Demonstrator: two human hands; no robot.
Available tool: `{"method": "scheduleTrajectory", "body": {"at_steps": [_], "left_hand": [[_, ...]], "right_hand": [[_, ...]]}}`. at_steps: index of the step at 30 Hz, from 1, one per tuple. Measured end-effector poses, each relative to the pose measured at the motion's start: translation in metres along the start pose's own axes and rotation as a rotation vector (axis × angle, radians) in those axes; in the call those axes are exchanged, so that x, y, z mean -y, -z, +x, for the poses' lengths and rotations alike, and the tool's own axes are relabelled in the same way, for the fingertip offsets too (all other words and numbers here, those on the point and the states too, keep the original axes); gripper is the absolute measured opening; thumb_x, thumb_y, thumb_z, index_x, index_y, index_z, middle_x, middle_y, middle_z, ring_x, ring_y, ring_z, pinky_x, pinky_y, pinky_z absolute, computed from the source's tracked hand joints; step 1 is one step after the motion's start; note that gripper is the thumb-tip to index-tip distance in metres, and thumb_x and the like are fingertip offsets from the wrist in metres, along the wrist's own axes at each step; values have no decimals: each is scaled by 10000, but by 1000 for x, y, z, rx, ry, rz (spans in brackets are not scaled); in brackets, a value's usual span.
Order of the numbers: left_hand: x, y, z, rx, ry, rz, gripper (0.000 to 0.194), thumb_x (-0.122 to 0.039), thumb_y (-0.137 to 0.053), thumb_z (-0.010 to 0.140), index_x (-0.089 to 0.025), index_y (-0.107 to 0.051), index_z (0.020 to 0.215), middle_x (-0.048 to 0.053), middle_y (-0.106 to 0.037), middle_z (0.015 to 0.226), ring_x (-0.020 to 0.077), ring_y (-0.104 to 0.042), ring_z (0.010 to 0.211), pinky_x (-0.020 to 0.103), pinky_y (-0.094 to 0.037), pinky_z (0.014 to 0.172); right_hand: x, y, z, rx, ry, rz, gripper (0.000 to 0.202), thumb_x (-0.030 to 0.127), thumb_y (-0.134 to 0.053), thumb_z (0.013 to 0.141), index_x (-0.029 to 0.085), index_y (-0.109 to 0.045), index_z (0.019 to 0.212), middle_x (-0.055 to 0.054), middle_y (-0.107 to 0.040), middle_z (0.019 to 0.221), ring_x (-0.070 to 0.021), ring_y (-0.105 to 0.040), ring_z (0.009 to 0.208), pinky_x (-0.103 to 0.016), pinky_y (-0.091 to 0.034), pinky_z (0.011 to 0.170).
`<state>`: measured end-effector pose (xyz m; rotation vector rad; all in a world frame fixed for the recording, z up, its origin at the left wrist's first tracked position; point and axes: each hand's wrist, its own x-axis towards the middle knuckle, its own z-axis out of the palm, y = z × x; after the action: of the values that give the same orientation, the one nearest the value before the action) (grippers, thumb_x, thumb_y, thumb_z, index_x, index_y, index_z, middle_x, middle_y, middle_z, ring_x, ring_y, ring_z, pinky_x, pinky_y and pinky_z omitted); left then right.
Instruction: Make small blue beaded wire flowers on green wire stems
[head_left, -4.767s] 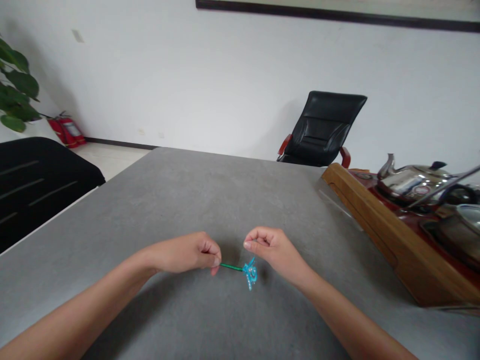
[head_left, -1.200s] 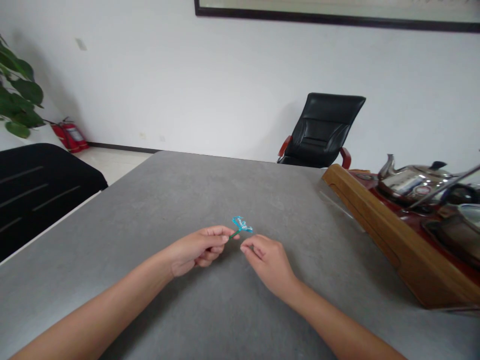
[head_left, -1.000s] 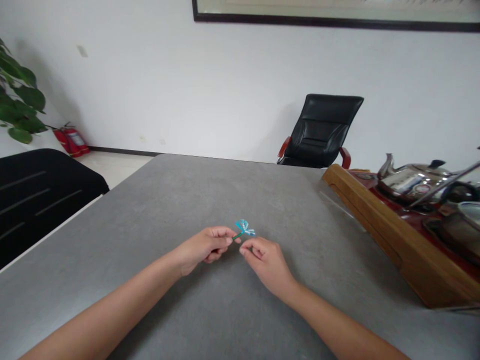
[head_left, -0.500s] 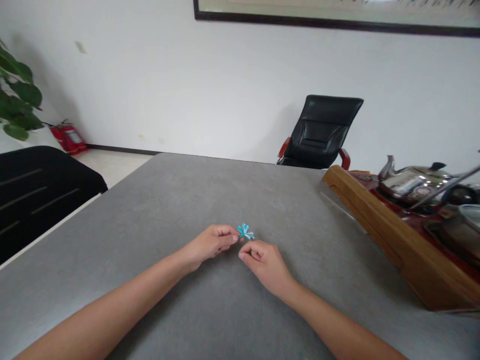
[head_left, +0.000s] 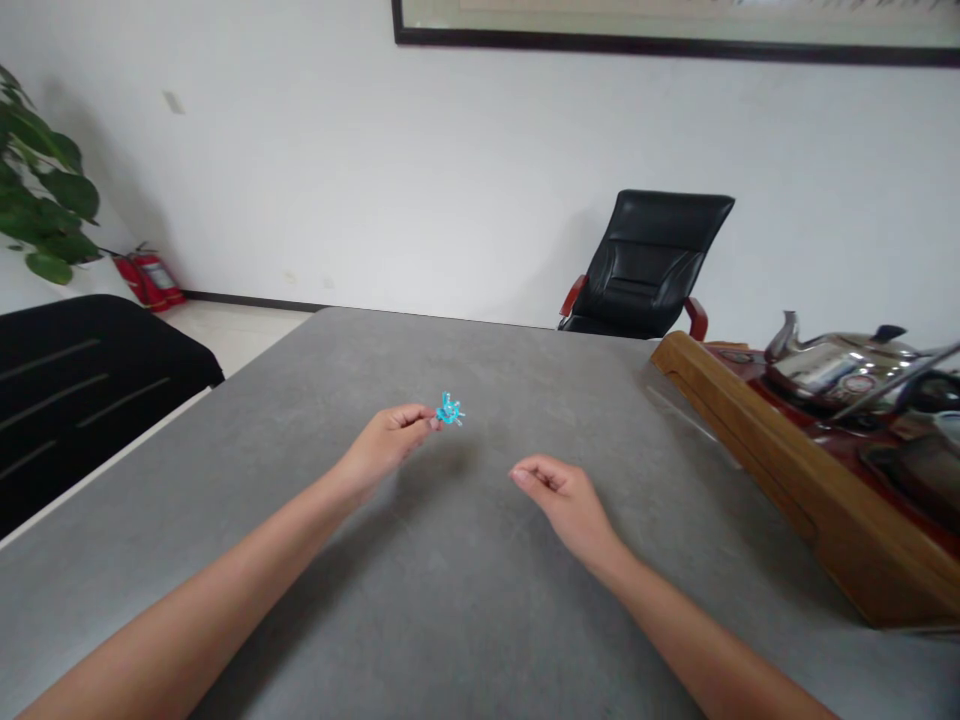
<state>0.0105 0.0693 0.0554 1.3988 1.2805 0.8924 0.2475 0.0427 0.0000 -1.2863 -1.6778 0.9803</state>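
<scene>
Blue flower ornament [head_left: 450, 411] is near the frame's centre, above the worktop [head_left: 465, 620], clamped at its base by the left hand [head_left: 384, 441]; a light pinch there should spare the petals. The right hand [head_left: 570, 497] is apart, fingertips together.

The left hand [head_left: 396, 435] reaches farther across than the right, its thumb and fingers pinched together, its forearm slanting in from the near left. The right hand [head_left: 562, 500] sits nearer and well apart, fingers curled with the thumb against them, its bare forearm angling from the near right.
</scene>
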Motion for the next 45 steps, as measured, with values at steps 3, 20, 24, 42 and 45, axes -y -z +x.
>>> {"method": "scheduleTrajectory", "body": {"at_steps": [3, 20, 24, 42, 45], "left_hand": [[-7, 5, -2, -28, -23, 15, 272, -407, -567, 755, -137, -587, 778, -80, -280, 523, 60, -206, 457, 197, -140, 438], [-31, 48, -6, -191, -142, -87, 180, -329, -578, 809, -156, -594, 856, -78, -281, 525, 56, -194, 434, 182, -136, 395], [-37, 49, -12, -186, -176, -58, 175, -330, -576, 811, -158, -595, 837, -79, -268, 524, 59, -187, 441, 195, -133, 400], [-49, -1, -41, 102, -155, 19, 246, -354, -552, 820, -132, -638, 762, -56, -395, 538, 60, -232, 472, 204, -155, 430], [-38, -3, -34, 105, -59, -60, 245, -384, -575, 801, -144, -604, 765, -89, -284, 490, 55, -176, 434, 203, -123, 410]], "right_hand": [[-3, 23, 11, -87, -48, 44, 223, 370, -579, 784, 169, -636, 705, 1, -554, 640, -125, -471, 591, -239, -339, 558], [-46, 126, -33, -340, -288, -359, 312, 464, -554, 721, 175, -661, 674, -48, -644, 639, -211, -585, 630, -294, -394, 580], [-45, 136, -51, -331, -384, -763, 374, 469, -427, 836, 199, -671, 751, -80, -682, 727, -267, -628, 680, -344, -413, 597], [100, -51, 6, 219, -78, 782, 302, 350, -722, 699, 204, -570, 915, 84, -465, 589, -45, -349, 431, -168, -299, 409], [87, -49, 4, 172, -230, 899, 273, 351, -709, 722, 187, -558, 880, 131, -246, 489, -36, -105, 401, -184, -83, 360]]}}
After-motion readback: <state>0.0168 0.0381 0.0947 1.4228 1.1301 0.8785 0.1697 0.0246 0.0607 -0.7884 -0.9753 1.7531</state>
